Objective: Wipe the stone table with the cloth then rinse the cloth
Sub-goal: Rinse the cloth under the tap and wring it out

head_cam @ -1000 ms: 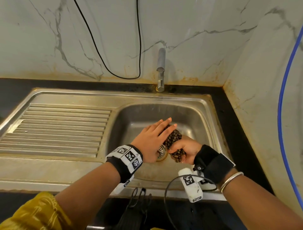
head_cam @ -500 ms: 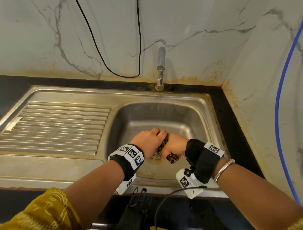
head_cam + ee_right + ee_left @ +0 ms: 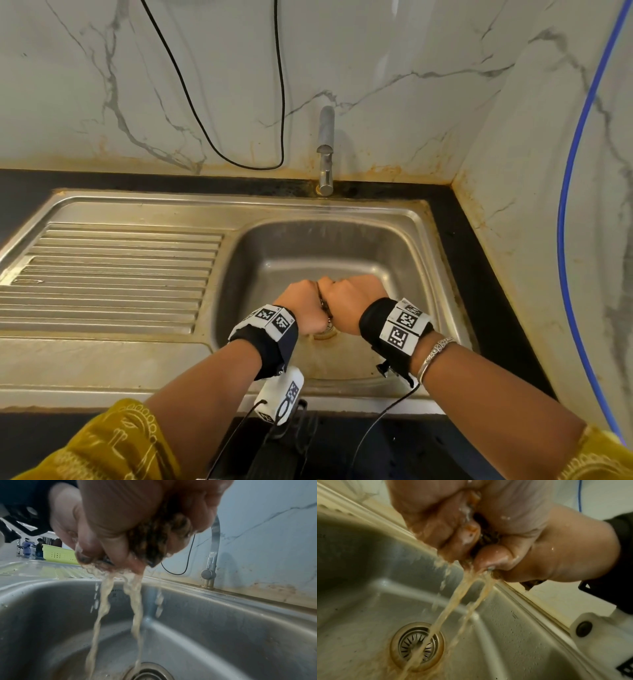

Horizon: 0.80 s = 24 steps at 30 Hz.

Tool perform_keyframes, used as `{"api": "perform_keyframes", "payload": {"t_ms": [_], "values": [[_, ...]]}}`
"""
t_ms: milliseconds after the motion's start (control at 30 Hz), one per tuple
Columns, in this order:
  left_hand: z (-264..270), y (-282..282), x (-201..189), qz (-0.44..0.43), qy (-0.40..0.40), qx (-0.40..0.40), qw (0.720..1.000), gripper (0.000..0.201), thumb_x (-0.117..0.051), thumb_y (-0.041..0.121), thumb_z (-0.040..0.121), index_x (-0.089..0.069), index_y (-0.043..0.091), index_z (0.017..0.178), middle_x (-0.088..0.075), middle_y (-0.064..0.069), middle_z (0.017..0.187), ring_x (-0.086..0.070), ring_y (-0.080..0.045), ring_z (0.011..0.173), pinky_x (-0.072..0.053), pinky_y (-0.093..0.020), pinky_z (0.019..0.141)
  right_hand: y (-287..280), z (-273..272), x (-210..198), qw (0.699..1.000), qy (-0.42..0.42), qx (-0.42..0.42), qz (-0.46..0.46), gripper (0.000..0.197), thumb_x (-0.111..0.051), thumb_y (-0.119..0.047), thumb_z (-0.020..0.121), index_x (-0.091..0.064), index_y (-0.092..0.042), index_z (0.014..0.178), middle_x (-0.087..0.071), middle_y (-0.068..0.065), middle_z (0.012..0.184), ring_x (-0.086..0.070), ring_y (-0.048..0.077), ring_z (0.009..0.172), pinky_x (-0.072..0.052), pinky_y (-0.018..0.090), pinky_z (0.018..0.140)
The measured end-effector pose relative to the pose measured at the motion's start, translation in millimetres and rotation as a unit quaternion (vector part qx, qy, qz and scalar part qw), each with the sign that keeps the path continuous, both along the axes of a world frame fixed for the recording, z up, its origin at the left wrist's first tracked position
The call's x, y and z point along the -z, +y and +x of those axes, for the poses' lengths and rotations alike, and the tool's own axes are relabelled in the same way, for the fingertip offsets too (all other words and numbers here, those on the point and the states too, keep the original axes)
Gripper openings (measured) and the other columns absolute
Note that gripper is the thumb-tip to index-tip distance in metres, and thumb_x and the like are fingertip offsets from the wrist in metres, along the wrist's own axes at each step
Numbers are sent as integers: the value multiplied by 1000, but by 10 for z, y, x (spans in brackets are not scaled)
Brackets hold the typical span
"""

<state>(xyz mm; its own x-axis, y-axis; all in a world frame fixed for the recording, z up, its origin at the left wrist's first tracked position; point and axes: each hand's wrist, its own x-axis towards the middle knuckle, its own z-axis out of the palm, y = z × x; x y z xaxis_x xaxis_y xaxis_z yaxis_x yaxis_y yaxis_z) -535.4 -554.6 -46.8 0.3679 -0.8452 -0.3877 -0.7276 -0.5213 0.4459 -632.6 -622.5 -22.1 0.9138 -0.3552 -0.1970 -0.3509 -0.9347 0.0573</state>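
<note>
Both hands squeeze a dark brown patterned cloth over the steel sink basin. My left hand and right hand are fists pressed knuckle to knuckle, so only a thin strip of cloth shows between them in the head view. In the left wrist view the cloth is bunched between curled fingers. Brownish water streams from the fists down onto the drain strainer. The same water falls in two strands in the right wrist view.
The tap stands at the back rim, with no water seen at its spout. A ribbed draining board lies left of the basin. Black stone counter borders the sink. A black cable and a blue hose hang on the marble walls.
The left hand went from flat against the cloth to a fist round it. Both fists have closed together and turned knuckles up, and the cloth is nearly hidden.
</note>
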Motion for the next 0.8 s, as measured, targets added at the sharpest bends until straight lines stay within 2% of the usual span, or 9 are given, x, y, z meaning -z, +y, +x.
{"api": "perform_keyframes", "payload": {"t_ms": [167, 267, 400, 467, 500, 567, 633, 700, 800], "values": [[54, 28, -17, -43, 39, 1, 998, 39, -67, 9, 65, -50, 17, 99, -62, -3, 88, -60, -20, 81, -48, -28, 62, -82, -63, 132, 998, -59, 8, -4, 40, -53, -31, 83, -35, -20, 117, -67, 2, 96, -64, 25, 85, -34, 42, 87], [35, 96, -34, -175, 109, -68, 976, 62, -74, 9, 68, -43, 17, 121, -56, -5, 108, -55, -15, 90, -44, -21, 70, -176, -168, 218, 964, -138, 118, 194, 43, -65, -31, 80, -38, -25, 113, -65, -1, 100, -62, 22, 90, -47, 35, 79], [3, 187, -79, -280, 89, 38, 955, 70, -67, 3, 73, -32, 10, 134, -22, -9, 141, -49, -20, 110, -39, -7, 86, -207, -230, 295, 772, -266, 310, 487, 46, -78, -10, 69, -55, -21, 107, -66, -1, 101, -62, 19, 94, -52, 33, 78], [0, 224, -34, -220, -26, 142, 965, 80, -65, 10, 74, -24, 13, 142, -5, -9, 153, -30, -26, 132, -26, -19, 108, -205, -226, 281, 677, -276, 348, 587, 42, -73, -3, 67, -59, -18, 104, -66, 4, 88, -62, 24, 78, -52, 35, 60], [-3, 239, 10, -188, -108, 182, 959, 86, -64, 15, 74, -17, 14, 145, 2, -9, 156, -21, -29, 137, -16, -28, 113, -200, -233, 248, 639, -259, 361, 628, 37, -68, 0, 70, -61, -19, 100, -63, 6, 77, -56, 23, 63, -44, 27, 45], [-3, 250, 56, -138, -233, 219, 937, 96, -62, 19, 73, -1, 18, 147, 9, -10, 157, -9, -35, 141, 2, -40, 115, -204, -242, 165, 591, -198, 382, 682, 29, -58, 6, 76, -60, -18, 90, -54, 7, 66, -44, 17, 47, -26, 16, 38], [10, 239, 55, -154, -281, 218, 922, 96, -65, 20, 71, -4, 18, 144, -4, -12, 157, -12, -41, 141, -1, -49, 114, -208, -239, 93, 586, -126, 375, 707, 22, -53, 9, 78, -55, -13, 83, -52, 9, 65, -42, 14, 42, -22, 14, 37], [28, 194, 55, -228, -288, 230, 901, 79, -71, 23, 65, -31, 13, 133, -36, -15, 146, -40, -43, 128, -33, -54, 107, -192, -209, 53, 614, -63, 349, 705, 17, -56, 8, 74, -52, -7, 82, -48, 12, 68, -42, 13, 39, -24, 12, 34], [99, 122, 28, -327, -292, 266, 859, 56, -72, 20, 63, -46, 9, 112, -61, -16, 113, -62, -35, 89, -55, -40, 77, -190, -136, -33, 684, -18, 313, 659, 19, -63, 4, 62, -52, -1, 76, -45, 11, 62, -42, 16, 39, -30, 15, 34]]}}
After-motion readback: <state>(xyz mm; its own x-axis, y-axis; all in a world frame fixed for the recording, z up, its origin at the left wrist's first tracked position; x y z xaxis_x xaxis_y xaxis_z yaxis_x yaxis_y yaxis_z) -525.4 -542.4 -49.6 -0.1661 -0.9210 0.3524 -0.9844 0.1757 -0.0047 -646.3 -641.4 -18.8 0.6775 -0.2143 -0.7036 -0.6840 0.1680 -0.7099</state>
